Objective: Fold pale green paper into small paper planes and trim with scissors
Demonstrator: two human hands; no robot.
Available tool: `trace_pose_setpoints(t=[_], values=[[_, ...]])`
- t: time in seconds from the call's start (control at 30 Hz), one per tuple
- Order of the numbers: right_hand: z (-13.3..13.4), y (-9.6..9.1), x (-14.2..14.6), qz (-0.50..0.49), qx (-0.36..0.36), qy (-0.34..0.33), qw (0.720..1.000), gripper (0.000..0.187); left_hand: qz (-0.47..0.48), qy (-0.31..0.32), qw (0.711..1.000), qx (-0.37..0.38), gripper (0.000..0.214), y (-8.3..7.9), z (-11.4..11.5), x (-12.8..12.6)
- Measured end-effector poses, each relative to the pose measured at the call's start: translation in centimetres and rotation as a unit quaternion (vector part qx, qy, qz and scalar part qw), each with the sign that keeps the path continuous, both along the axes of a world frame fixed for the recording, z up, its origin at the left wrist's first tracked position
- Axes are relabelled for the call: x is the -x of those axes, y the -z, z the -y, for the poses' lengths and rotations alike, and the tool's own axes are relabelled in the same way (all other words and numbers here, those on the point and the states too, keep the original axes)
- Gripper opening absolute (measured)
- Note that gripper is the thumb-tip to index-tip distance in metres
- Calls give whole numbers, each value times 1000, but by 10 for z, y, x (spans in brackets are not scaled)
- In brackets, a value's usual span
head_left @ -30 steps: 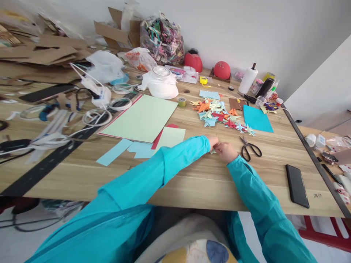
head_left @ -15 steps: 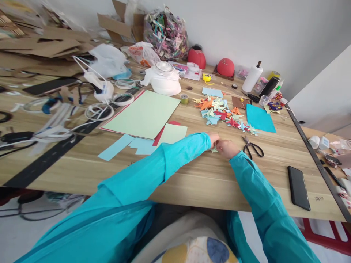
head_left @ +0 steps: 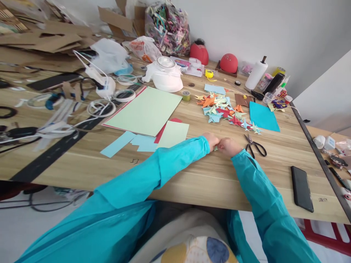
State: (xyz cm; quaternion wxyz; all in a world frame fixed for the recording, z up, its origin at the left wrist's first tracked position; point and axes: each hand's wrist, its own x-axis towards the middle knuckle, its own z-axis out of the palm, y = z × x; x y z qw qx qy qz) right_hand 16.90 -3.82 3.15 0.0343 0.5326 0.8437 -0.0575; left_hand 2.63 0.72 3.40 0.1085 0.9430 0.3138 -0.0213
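Note:
My left hand (head_left: 210, 141) and my right hand (head_left: 228, 147) meet just above the table, fingers closed and touching. Between them is a small light green folded paper piece (head_left: 215, 148), mostly hidden by the fingers. Beyond the hands lies a pile of folded paper cranes (head_left: 225, 111) in orange, red, blue and pale green. To the right of my right hand rest black-handled scissors (head_left: 255, 145), blades partly apart. A pale green paper rectangle (head_left: 175, 133) lies left of my left hand, over a red sheet, with light blue paper strips (head_left: 117, 143) nearby.
Large pale green sheets (head_left: 145, 109) lie farther left, beside a white power strip (head_left: 106, 87) and cables. A phone (head_left: 302, 188) is near the front right. A turquoise sheet (head_left: 263, 117), a thread spool (head_left: 186, 95) and a yellow tape measure (head_left: 208, 73) sit farther back.
The hands have drawn closer together, and less of the green folded paper shows between them. The whole view has shifted slightly; the things on the table lie as before.

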Motion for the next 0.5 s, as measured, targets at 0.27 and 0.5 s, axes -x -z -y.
trace_pose_setpoints(t=[0.27,0.5], values=[[-2,-4,4,40,11,-26,999,25,70,-12,996,48,13,9,-9,4],[-2,-14,10,72,34,-33,996,26,74,10,993,91,14,7,-23,-5]])
